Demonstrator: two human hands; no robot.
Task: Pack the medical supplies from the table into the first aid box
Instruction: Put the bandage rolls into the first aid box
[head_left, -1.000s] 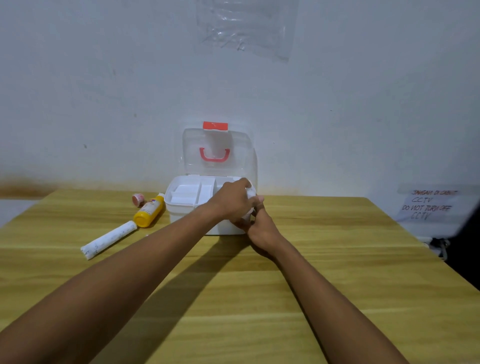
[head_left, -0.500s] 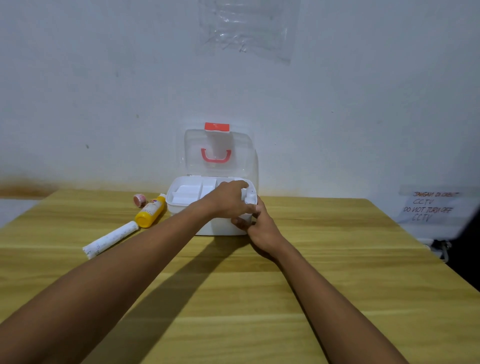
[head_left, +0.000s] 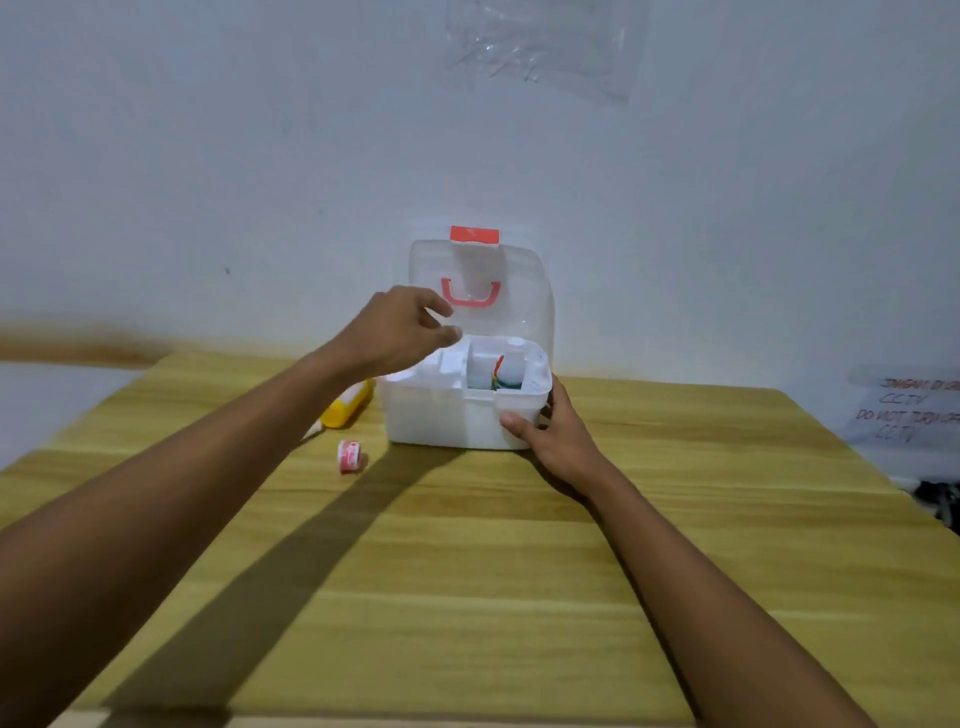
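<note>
The white first aid box (head_left: 441, 421) stands open at the table's far middle, its clear lid with red handle (head_left: 470, 293) upright against the wall. A white item with red and green marks (head_left: 501, 374) sits in its right compartment. My left hand (head_left: 400, 327) hovers over the box's left side, fingers loosely curled and holding nothing. My right hand (head_left: 553, 436) grips the box's front right corner. A yellow bottle (head_left: 345, 408) lies left of the box, partly behind my left forearm. A small red-and-white tape roll (head_left: 350, 456) lies in front of it.
The wooden table (head_left: 519, 597) ends at a pale wall just behind the box. A paper notice with handwriting (head_left: 904, 410) hangs off to the right beyond the table edge. A tip of a white roll (head_left: 311, 430) shows beside my left forearm.
My left hand has lifted off the box's right side and moved up and left. My right hand now holds the box corner. The tape roll now lies in front of the bottle.
</note>
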